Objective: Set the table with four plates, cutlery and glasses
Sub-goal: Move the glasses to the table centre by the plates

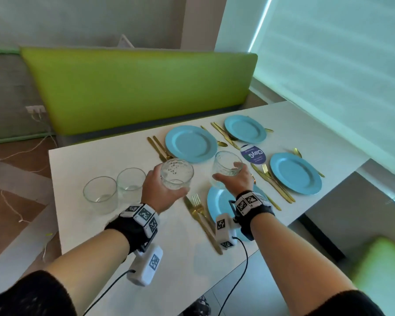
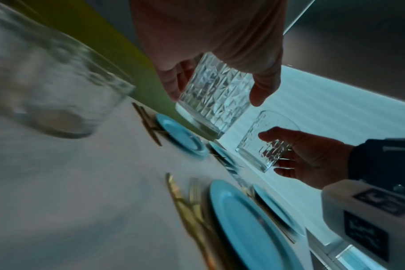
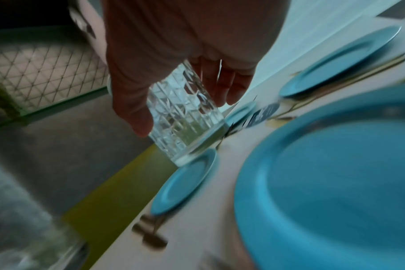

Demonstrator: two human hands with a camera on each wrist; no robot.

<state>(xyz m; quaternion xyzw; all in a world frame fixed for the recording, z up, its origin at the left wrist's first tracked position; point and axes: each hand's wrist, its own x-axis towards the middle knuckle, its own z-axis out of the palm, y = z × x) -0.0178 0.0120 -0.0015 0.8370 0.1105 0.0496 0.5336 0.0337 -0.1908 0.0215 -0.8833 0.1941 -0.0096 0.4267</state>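
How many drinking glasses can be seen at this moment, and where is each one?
4. Two glasses stand side by side at the table's left end. The left hand holds one and the right hand holds another, both above the table.

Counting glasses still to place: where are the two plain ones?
In the head view, the two plain glasses stand side by side on the white table's left part, just left of the left hand.

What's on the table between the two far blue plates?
Gold cutlery lies between the left far plate and the right far plate, seen in the head view.
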